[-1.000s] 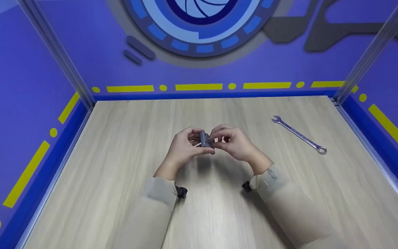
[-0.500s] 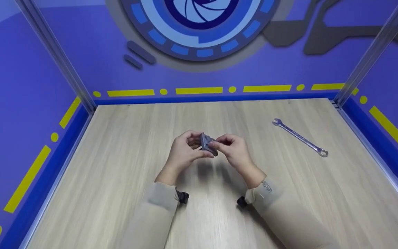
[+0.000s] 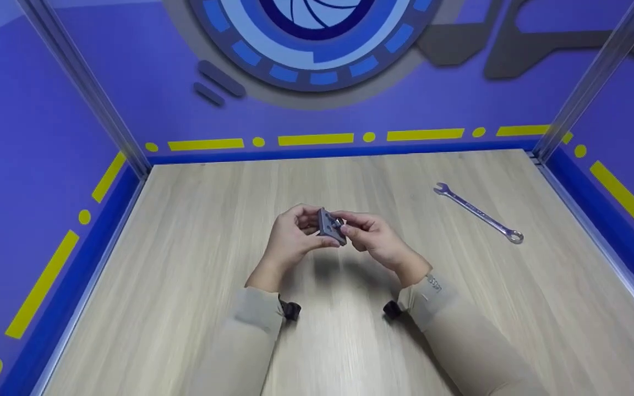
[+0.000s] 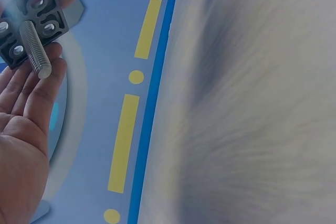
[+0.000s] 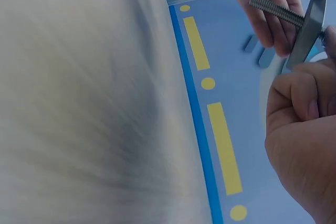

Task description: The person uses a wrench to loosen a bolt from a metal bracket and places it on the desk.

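A dark grey square plate [image 3: 325, 225] is held up over the table, tilted, with my left hand [image 3: 289, 239] gripping its edges between thumb and fingers. Through the plate's middle runs a threaded bolt [image 4: 35, 51], whose long shank sticks out toward my left palm. Holes and ribs show around it on that face in the left wrist view. My right hand [image 3: 377, 242] pinches the shiny end of the bolt on the opposite face, thumb and fingertips close against the plate. In the right wrist view the plate [image 5: 311, 30] appears edge-on, and the right fingertips are partly cut off.
A combination wrench [image 3: 476, 213] lies at the right of the wooden table [image 3: 185, 264]. Blue printed panels [image 3: 317, 118] stand at the back and sides, with metal posts [image 3: 97, 93] in the corners.
My right fingers have shifted their hold at the plate's right face, thumb moving off and back, and the shiny bolt end now shows. My left hand keeps its grip nearly in place.
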Available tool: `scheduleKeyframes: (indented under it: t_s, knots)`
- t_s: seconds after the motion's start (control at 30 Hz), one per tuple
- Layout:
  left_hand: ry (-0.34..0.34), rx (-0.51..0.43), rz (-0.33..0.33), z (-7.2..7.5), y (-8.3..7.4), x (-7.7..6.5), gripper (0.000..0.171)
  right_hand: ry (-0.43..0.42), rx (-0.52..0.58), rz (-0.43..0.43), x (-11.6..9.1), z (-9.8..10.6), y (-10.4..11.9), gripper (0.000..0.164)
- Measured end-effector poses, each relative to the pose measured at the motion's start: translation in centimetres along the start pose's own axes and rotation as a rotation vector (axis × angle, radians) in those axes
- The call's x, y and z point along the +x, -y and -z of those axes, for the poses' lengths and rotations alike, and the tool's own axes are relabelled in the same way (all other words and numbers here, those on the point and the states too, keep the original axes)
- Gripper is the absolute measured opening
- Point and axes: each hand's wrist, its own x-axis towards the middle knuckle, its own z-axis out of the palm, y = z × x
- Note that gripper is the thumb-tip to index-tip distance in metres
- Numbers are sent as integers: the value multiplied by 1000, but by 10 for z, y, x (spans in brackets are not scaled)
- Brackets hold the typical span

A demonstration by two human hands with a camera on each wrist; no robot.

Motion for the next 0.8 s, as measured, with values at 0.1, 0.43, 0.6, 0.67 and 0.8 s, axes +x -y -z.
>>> scheduleKeyframes:
  t_s: [0.1, 0.43, 0.6, 0.67, 0.8]
  knots:
    - [-4, 6, -10, 0, 0, 0, 72, -20, -7, 33, 0, 0, 1, 46]
    - [-15, -8, -35, 0, 1, 0, 74, -352, -40, 71, 3, -14, -2, 12]
    - [-14, -8, -22, 0, 1, 0, 73, -364, -47, 85, 4, -16, -3, 12]
    - [-13, -6, -17, 0, 0, 0, 72, -356, -53, 95, 4, -16, -3, 10]
    - [-18, 3, -12, 0, 0, -1, 72, -334, -49, 108, 3, -15, -3, 7]
